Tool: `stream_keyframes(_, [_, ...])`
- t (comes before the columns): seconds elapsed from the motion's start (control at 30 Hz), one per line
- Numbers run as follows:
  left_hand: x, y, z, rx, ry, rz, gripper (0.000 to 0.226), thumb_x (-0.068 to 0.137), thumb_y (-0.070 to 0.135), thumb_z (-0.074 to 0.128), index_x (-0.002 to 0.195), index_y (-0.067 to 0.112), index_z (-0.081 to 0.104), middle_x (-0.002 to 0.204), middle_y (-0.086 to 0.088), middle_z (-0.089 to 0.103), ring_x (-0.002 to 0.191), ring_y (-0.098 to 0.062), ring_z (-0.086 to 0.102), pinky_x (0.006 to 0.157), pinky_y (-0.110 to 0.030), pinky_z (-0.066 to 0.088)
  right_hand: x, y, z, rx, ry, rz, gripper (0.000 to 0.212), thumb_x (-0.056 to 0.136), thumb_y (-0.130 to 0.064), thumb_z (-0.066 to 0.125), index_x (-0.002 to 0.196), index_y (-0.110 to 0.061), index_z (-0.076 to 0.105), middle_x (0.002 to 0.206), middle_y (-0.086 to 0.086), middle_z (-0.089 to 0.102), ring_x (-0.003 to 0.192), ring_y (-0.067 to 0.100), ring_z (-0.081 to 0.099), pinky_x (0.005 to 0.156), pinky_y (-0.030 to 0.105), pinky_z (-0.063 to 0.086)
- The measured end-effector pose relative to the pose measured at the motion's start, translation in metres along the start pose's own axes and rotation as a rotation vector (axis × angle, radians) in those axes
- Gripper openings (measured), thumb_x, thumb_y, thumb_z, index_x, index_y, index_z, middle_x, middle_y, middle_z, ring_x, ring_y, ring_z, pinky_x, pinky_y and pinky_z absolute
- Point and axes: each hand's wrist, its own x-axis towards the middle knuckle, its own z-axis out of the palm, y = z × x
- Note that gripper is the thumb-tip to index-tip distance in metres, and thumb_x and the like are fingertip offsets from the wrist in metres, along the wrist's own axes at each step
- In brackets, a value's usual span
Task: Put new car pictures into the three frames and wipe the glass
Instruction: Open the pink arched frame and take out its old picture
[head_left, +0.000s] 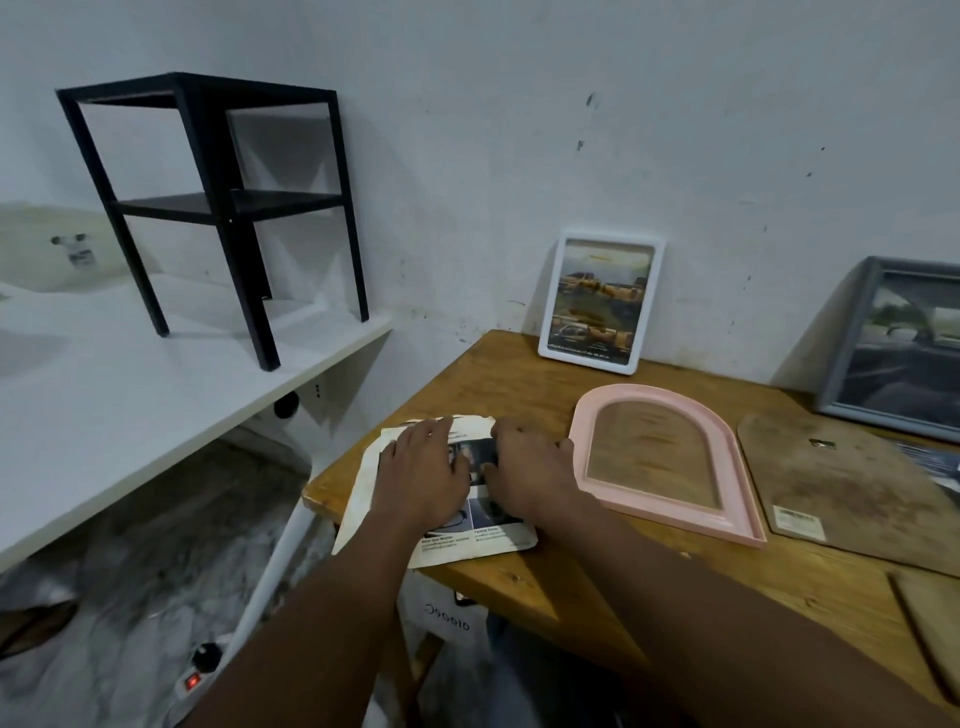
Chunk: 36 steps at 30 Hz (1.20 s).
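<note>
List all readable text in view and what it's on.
Car page: small printed captions, too blurred to read.
White frame, picture inside: caption line at the bottom, too blurred.
Sticker on backing board: barcode-style label, too small.
White bag, low in view: dark lettering, not legible with certainty.
Nothing quotable.

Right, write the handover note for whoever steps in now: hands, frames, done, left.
Left hand: flat on the car page, pressing it onto the wooden table corner.
Right hand: on the same page, fingers bent; whether it pinches, cannot tell.
Pink arched frame: lies flat beside the right hand, empty, with the backing board to its right.
White frame and grey frame: lean on the wall, each holding a car picture.
Left: likely fit the page into the pink frame, close it, then wipe the glass; no cloth in view.
</note>
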Motion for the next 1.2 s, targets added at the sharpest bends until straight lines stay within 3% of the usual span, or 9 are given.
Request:
stream_keyframes(0.2, [-0.002,0.003,-0.004,-0.175,0.079,-0.025,0.048,0.102,0.026,0.051,0.148,0.015,0.046,0.148,-0.009,0.053,0.132,-0.030,0.051,0.112,-0.049,0.040,-0.004,-0.007,0.005,0.080,0.079,0.027,0.051,0.091,-0.029,0.068,0.137,-0.021,0.044,0.135,0.005,0.057,0.123,0.029,0.052,0.106,0.051,0.038])
stream_keyframes(0.37, [0.000,0.007,-0.006,-0.229,0.077,-0.057,0.049,0.101,0.025,0.055,0.148,0.017,0.044,0.150,-0.008,0.051,0.133,-0.028,0.051,0.110,-0.049,0.044,-0.003,-0.007,0.007,0.149,0.118,0.027,0.051,0.090,-0.035,0.069,0.134,-0.022,0.046,0.132,0.004,0.061,0.120,0.029,0.056,0.102,0.053,0.043])
stream_keyframes(0.6, [0.001,0.008,-0.007,-0.210,0.085,-0.052,0.049,0.101,0.026,0.055,0.149,0.019,0.044,0.151,-0.006,0.051,0.133,-0.027,0.052,0.109,-0.049,0.046,0.000,-0.004,0.006,0.252,0.255,-0.006,0.048,0.087,-0.016,0.074,0.129,-0.023,0.052,0.130,0.005,0.058,0.113,0.022,0.057,0.092,0.039,0.054])
stream_keyframes(0.8, [0.008,0.014,-0.015,-0.200,0.146,-0.005,0.044,0.103,0.027,0.051,0.146,0.020,0.048,0.148,-0.004,0.053,0.131,-0.025,0.052,0.109,-0.048,0.046,0.005,0.006,-0.011,0.571,0.223,0.018,0.025,0.096,-0.010,0.063,0.113,-0.027,0.057,0.105,-0.002,0.066,0.080,0.008,0.061,0.067,0.021,0.056])
stream_keyframes(0.93, [0.009,0.018,-0.019,-0.188,0.130,0.000,0.045,0.103,0.031,0.051,0.146,0.021,0.047,0.148,-0.005,0.054,0.129,-0.026,0.054,0.106,-0.049,0.048,0.004,0.011,-0.021,0.686,0.164,0.046,0.022,0.097,-0.014,0.062,0.114,-0.025,0.055,0.096,-0.004,0.059,0.075,0.008,0.059,0.044,0.014,0.048])
stream_keyframes(1.13, [0.001,0.004,-0.023,-0.086,0.079,0.032,0.049,0.102,0.030,0.053,0.149,0.020,0.044,0.150,-0.004,0.050,0.132,-0.025,0.051,0.107,-0.044,0.045,0.006,0.000,-0.007,0.755,0.129,0.079,0.020,0.093,-0.021,0.069,0.108,-0.026,0.056,0.085,-0.004,0.060,0.073,0.007,0.058,0.056,0.021,0.046])
stream_keyframes(1.2, [-0.001,-0.007,-0.026,-0.066,0.042,0.013,0.049,0.103,0.031,0.052,0.150,0.020,0.043,0.152,-0.004,0.049,0.133,-0.025,0.050,0.106,-0.043,0.044,0.005,-0.006,0.000,0.724,0.109,0.055,0.016,0.098,-0.023,0.061,0.113,-0.027,0.056,0.095,0.000,0.066,0.074,0.007,0.059,0.054,0.017,0.043])
